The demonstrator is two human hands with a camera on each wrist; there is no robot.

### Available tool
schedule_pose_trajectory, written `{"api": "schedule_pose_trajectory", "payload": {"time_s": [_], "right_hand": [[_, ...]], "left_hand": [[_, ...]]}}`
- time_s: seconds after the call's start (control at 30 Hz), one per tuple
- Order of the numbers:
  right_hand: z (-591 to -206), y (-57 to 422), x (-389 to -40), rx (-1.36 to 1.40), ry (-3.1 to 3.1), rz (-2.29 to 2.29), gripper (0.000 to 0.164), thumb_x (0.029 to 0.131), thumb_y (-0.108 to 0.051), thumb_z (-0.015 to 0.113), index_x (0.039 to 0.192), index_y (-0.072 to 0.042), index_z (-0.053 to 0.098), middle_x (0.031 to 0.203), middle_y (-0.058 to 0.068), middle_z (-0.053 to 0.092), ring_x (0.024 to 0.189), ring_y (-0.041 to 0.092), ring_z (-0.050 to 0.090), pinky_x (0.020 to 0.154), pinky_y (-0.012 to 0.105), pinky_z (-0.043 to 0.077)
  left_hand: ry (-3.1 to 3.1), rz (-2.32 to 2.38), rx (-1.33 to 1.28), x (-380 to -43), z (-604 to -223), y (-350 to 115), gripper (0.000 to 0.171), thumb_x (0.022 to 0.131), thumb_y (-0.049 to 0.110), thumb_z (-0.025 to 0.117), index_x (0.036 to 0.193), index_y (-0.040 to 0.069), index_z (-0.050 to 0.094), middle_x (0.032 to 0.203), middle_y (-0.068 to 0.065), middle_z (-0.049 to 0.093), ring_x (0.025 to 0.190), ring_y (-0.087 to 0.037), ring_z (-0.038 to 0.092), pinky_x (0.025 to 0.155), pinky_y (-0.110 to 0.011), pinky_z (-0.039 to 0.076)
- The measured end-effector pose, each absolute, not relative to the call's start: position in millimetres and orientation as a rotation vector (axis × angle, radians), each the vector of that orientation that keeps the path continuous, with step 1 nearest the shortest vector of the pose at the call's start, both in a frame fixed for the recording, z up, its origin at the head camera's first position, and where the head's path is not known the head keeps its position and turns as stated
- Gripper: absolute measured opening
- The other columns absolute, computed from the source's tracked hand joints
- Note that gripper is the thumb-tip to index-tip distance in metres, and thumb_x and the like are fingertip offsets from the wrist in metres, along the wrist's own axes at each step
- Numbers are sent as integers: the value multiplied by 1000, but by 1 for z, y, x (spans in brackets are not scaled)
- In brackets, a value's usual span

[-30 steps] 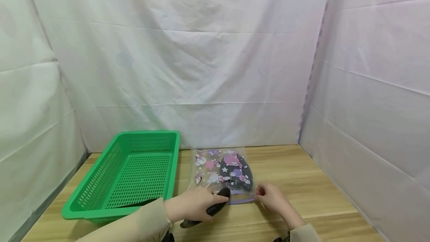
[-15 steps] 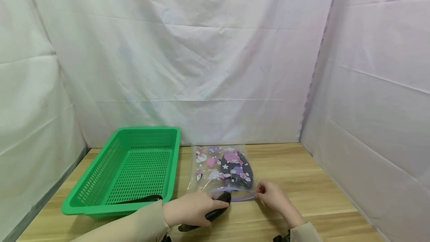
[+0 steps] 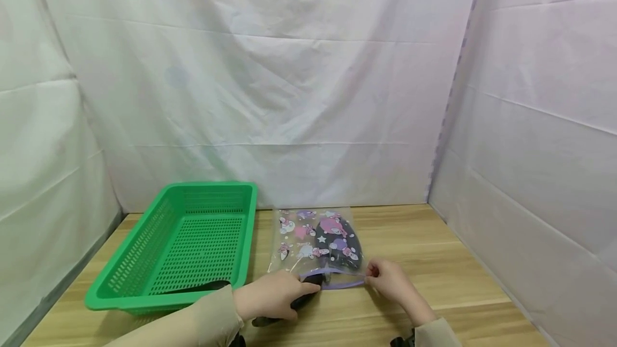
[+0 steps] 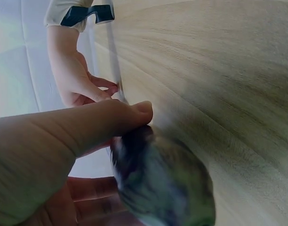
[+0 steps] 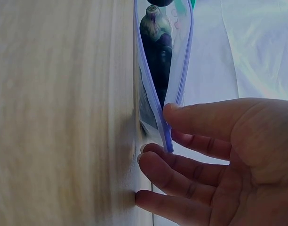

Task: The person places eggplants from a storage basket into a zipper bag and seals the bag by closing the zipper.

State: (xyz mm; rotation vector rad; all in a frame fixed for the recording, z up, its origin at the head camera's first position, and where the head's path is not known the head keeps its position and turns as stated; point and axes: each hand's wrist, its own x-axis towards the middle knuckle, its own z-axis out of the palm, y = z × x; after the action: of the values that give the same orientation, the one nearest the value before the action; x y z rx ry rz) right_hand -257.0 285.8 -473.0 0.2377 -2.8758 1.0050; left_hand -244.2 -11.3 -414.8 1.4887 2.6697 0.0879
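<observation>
My left hand (image 3: 271,294) grips a long dark eggplant (image 3: 306,299), thumb on one side and fingers on the other. In the left wrist view the eggplant's greenish cap end (image 4: 170,183) shows below the thumb. The eggplant's front tip lies at the mouth of a clear zip bag (image 3: 300,250) printed with pink and purple cartoon figures. My right hand (image 3: 391,284) pinches the right corner of the bag's purple zip edge (image 5: 187,52), whose lips stand apart. Dark eggplants (image 5: 158,59) lie inside, stem end toward the mouth in the right wrist view.
A green perforated basket (image 3: 130,245) stands to the left, with a dark elongated thing (image 3: 204,287) by its near wall. White cloth (image 3: 270,95) hangs behind and on both sides of the wooden table (image 3: 434,261).
My left hand has shifted slightly left, and the eggplant's front tip is now at the bag's mouth. The purple lips stand apart. My right hand keeps its hold on the corner.
</observation>
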Motion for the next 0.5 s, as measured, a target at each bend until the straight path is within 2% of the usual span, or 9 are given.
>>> {"api": "schedule_pose_trajectory", "payload": {"time_s": [0.27,0.5], "right_hand": [[-473,285,-256,254,-2873,995,20,76,-4,75,71,-12,57,65,-4,52,60,14,46,54,28,40],[-476,287,-256,267,-2880,976,20,77,-6,75,71,-12,57,66,-4,52,60,14,47,54,28,41]], "left_hand": [[2737,88,1460,-243,-419,-7,64,72,20,82,132,19,61,76,7,61,61,-2,45,54,-19,39],[2805,113,1404,-241,-425,-1,63,71,24,83,129,15,63,78,4,67,64,-6,56,58,-22,46]]}}
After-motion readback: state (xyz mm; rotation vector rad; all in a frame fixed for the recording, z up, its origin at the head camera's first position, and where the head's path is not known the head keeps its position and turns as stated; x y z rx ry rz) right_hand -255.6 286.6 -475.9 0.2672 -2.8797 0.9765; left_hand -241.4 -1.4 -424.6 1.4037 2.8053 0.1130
